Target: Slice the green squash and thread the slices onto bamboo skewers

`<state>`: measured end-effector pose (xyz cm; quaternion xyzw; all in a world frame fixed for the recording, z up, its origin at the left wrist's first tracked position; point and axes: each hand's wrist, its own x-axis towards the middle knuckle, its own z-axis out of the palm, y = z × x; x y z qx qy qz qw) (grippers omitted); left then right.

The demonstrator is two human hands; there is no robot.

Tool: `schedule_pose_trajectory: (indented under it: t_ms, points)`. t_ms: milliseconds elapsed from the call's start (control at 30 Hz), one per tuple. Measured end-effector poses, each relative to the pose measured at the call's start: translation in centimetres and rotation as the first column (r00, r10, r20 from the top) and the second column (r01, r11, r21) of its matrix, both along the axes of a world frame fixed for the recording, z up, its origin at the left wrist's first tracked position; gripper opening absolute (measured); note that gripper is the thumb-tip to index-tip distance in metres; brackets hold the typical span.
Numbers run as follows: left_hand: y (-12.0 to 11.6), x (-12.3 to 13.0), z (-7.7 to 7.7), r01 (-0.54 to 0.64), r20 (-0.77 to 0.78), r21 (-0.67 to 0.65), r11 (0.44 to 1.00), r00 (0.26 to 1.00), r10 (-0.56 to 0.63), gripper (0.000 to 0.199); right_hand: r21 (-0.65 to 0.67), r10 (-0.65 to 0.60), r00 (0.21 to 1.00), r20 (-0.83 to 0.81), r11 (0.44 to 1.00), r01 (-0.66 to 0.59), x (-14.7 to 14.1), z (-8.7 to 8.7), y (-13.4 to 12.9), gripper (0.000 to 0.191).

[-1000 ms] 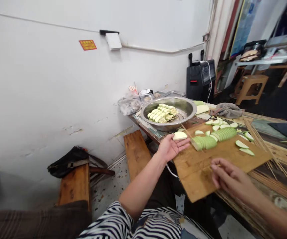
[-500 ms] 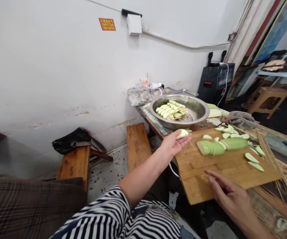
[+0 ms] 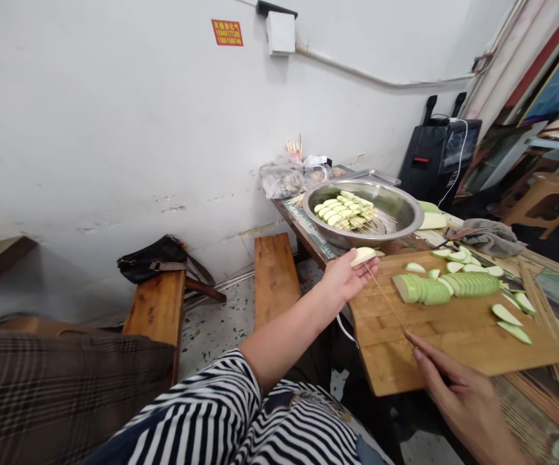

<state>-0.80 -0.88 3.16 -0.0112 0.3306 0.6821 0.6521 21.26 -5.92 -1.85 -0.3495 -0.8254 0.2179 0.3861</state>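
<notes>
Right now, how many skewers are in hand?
1 visible: the skewer held in the right hand, its far end at the slice in the left hand. More could be hidden in the grip.

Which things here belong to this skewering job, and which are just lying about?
Job, apparently: slice in the left hand, skewer in the right hand, cutting board, cut vegetable, metal basin, loaded skewers.

Apparently just lying about: black bag, grey cloth, plastic stool.

4 o'clock: skewer [image 3: 386, 299] tip, piercing or merely touching slice [image 3: 363, 256], cannot tell | 4 o'clock: forearm [image 3: 505, 447] behind right hand [image 3: 461, 391], cut by bottom edge | 12 o'clock: plastic bag [image 3: 279, 179], contents unclear | 3 o'clock: stool [image 3: 558, 187], cropped by right edge
</notes>
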Motion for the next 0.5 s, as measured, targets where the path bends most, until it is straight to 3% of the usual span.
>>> schedule_pose_trajectory:
  t_ms: [500]
  points:
    - [-0.28, 0.58, 0.29, -0.018, -0.069, 0.038, 0.999, 0.997, 0.021, 0.019, -0.023, -0.039, 0.999, 0.016, 0.999, 0.039, 0.2, 0.09, -0.11, 0.029]
